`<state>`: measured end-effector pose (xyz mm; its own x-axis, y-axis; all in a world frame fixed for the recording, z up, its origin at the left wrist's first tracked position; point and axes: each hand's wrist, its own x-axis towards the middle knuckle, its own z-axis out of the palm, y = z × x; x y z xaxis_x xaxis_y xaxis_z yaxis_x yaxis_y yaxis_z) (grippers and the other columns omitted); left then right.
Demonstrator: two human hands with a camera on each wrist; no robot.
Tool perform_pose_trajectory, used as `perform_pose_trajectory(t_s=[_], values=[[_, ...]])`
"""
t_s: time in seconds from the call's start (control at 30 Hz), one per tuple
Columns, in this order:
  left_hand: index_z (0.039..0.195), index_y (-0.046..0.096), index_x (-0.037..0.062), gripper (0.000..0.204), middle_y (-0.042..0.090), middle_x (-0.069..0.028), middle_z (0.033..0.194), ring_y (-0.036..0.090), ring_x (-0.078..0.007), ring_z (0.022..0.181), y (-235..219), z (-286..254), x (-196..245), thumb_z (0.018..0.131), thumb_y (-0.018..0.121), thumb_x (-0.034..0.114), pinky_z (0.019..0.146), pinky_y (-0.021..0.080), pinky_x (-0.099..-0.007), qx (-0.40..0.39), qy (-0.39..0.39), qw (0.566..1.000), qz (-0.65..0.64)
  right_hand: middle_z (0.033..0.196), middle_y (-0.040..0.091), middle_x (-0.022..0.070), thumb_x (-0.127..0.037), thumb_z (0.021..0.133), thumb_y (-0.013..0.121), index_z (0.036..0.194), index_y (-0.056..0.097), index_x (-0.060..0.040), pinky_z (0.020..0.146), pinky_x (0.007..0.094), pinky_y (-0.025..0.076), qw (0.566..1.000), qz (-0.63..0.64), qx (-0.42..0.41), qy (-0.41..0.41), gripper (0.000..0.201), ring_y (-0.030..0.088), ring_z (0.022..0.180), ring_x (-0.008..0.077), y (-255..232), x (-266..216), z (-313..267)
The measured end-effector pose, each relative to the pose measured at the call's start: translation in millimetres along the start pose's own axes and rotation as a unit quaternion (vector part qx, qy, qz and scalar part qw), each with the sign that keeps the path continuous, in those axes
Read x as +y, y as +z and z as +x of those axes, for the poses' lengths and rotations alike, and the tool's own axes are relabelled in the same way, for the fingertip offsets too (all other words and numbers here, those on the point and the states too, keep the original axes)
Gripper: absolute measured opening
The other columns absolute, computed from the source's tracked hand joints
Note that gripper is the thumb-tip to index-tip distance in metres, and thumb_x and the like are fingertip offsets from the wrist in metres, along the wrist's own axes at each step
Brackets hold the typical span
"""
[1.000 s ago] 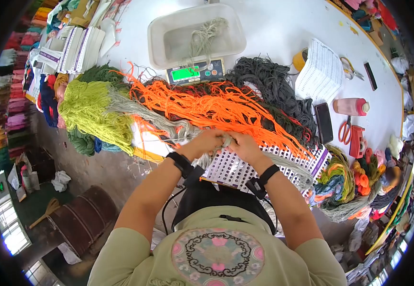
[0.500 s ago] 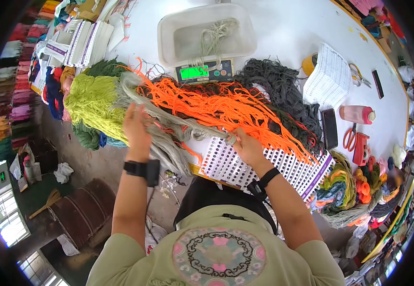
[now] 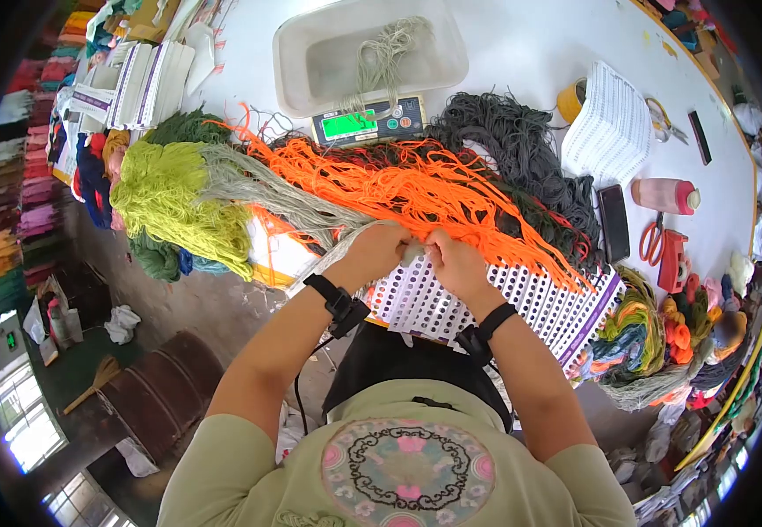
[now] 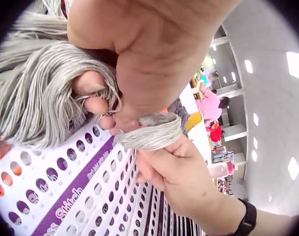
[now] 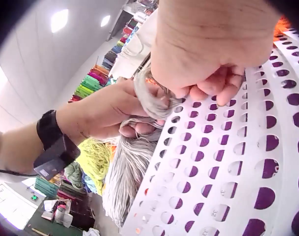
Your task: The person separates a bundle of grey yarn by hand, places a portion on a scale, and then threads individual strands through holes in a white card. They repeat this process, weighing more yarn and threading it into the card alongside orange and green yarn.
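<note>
A grey thread bundle [image 3: 306,206] runs from the yellow-green skein [image 3: 161,198] to both hands, at the front of the orange threads [image 3: 381,189]. The left hand [image 3: 379,253] curls its fingers round the bundle; in the left wrist view grey strands [image 4: 46,93] wrap over its fingers. Close beside it, the right hand [image 3: 458,268] pinches the looped grey end [image 4: 156,132]. Below both hands lie white cards with rows of holes [image 5: 188,162]. In the right wrist view the loose strands [image 5: 127,172] hang below the left hand [image 5: 107,108].
Behind the threads stand a scale [image 3: 368,121] with a green display and a pale tray [image 3: 288,53] holding grey thread. Dark grey yarn [image 3: 521,140], a phone [image 3: 613,221], a red tape dispenser [image 3: 672,262], scissors [image 3: 653,239] and a pink-capped bottle [image 3: 662,195] lie to the right.
The left hand was raised over the grey threads at the left half a second ago; it has come back beside the right hand and grips the bundle. The right hand has kept hold of its end.
</note>
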<state>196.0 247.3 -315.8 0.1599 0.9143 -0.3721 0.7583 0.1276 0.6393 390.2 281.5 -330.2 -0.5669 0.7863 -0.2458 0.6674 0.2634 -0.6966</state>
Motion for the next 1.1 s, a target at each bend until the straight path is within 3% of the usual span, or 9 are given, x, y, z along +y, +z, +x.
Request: perform_pose_trajectory(t_s=[0.33, 0.53, 0.7, 0.83, 0.93, 1.0, 1.03, 1.07, 1.1], values=[[0.080, 0.063, 0.0023, 0.011, 0.061, -0.0134, 0.078, 0.060, -0.0306, 0.076, -40.0, -10.2, -14.2, 0.079, 0.068, 0.012, 0.068, 0.046, -0.0386, -0.029, -0.064, 0.997, -0.019, 0.065, 0.063, 0.0086, -0.019, 0.089, 0.055, 0.092, 0.054, -0.0165, 0.053, 0.0463, 0.044, 1.000, -0.016, 0.015, 0.001, 0.005, 0.063, 0.061, 0.0321, 5.4, 4.1, 5.1], [0.085, 0.067, 0.0040, 0.021, 0.064, -0.0130, 0.084, 0.062, -0.0303, 0.082, -27.7, -8.2, -17.9, 0.074, 0.071, 0.021, 0.071, 0.049, -0.0390, -0.035, 0.026, 0.999, -0.004, 0.064, 0.063, 0.0083, -0.021, 0.091, 0.054, 0.093, 0.054, -0.0165, 0.055, 0.0463, 0.045, 1.000, -0.021, -0.002, 0.022, 0.005, 0.063, 0.063, 0.0313, 4.6, 3.3, 6.6], [0.085, 0.067, 0.0076, 0.021, 0.064, -0.0116, 0.085, 0.062, -0.0299, 0.089, -27.7, -6.2, 1.5, 0.072, 0.066, 0.025, 0.076, 0.049, -0.0420, 0.036, -0.102, 0.988, 0.110, 0.067, 0.064, 0.0086, -0.022, 0.091, 0.053, 0.093, 0.054, -0.0168, 0.056, 0.0454, 0.045, 0.999, -0.026, -0.021, 0.036, 0.006, 0.064, 0.065, 0.0309, 3.6, 1.9, 6.2], [0.087, 0.068, 0.0078, 0.022, 0.064, -0.0124, 0.086, 0.062, -0.0308, 0.088, -34.4, -1.8, -11.6, 0.071, 0.066, 0.022, 0.076, 0.050, -0.0423, 0.031, -0.090, 0.988, 0.121, 0.062, 0.061, 0.0067, -0.021, 0.090, 0.056, 0.089, 0.055, -0.0168, 0.052, 0.0437, 0.045, 0.999, -0.030, 0.038, -0.001, 0.005, 0.063, 0.060, 0.0287, 7.1, 2.2, 5.4], [0.091, 0.069, 0.0061, 0.023, 0.067, -0.0105, 0.090, 0.063, -0.0260, 0.088, -42.6, -4.9, -19.4, 0.077, 0.065, 0.024, 0.072, 0.050, -0.0399, -0.022, -0.066, 0.996, 0.054, 0.071, 0.065, 0.0090, -0.024, 0.091, 0.053, 0.093, 0.055, -0.0164, 0.058, 0.0461, 0.046, 0.998, -0.046, -0.026, 0.038, 0.008, 0.065, 0.069, 0.0310, 4.0, -3.8, 5.1], [0.110, 0.065, 0.0031, 0.033, 0.067, -0.0109, 0.105, 0.064, -0.0213, 0.090, -58.2, -14.3, -8.6, 0.089, 0.060, 0.028, 0.070, 0.051, -0.0367, -0.056, -0.198, 0.952, -0.225, 0.072, 0.066, 0.0095, -0.024, 0.091, 0.053, 0.093, 0.055, -0.0160, 0.059, 0.0462, 0.047, 0.996, -0.072, -0.016, 0.043, 0.008, 0.065, 0.070, 0.0310, 7.4, -3.6, 7.0], [0.110, 0.065, 0.0031, 0.033, 0.067, -0.0109, 0.105, 0.064, -0.0213, 0.090, -68.1, -22.7, -5.0, 0.089, 0.060, 0.028, 0.070, 0.051, -0.0367, -0.049, -0.196, 0.954, -0.223, 0.075, 0.066, 0.0107, -0.023, 0.090, 0.055, 0.095, 0.055, -0.0149, 0.061, 0.0464, 0.048, 0.997, -0.057, -0.004, 0.044, 0.010, 0.065, 0.072, 0.0325, 7.2, -6.8, 5.3], [0.119, 0.059, 0.0022, 0.038, 0.064, -0.0117, 0.113, 0.063, -0.0209, 0.094, -76.8, -34.9, -1.7, 0.094, 0.054, 0.031, 0.072, 0.052, -0.0359, -0.041, -0.159, 0.866, -0.472, 0.075, 0.066, 0.0107, -0.023, 0.090, 0.055, 0.095, 0.055, -0.0149, 0.061, 0.0464, 0.048, 0.998, -0.058, -0.001, 0.039, 0.010, 0.065, 0.072, 0.0325, 7.0, -10.6, 2.2], [0.127, 0.053, 0.0013, 0.043, 0.062, -0.0125, 0.121, 0.062, -0.0205, 0.098, -83.4, -47.6, 1.0, 0.099, 0.048, 0.033, 0.075, 0.052, -0.0350, -0.032, -0.107, 0.718, -0.687, 0.076, 0.065, 0.0099, -0.022, 0.089, 0.058, 0.097, 0.056, -0.0145, 0.061, 0.0453, 0.048, 0.998, -0.030, 0.021, 0.060, 0.012, 0.065, 0.071, 0.0321, 7.2, -14.8, -2.4]])
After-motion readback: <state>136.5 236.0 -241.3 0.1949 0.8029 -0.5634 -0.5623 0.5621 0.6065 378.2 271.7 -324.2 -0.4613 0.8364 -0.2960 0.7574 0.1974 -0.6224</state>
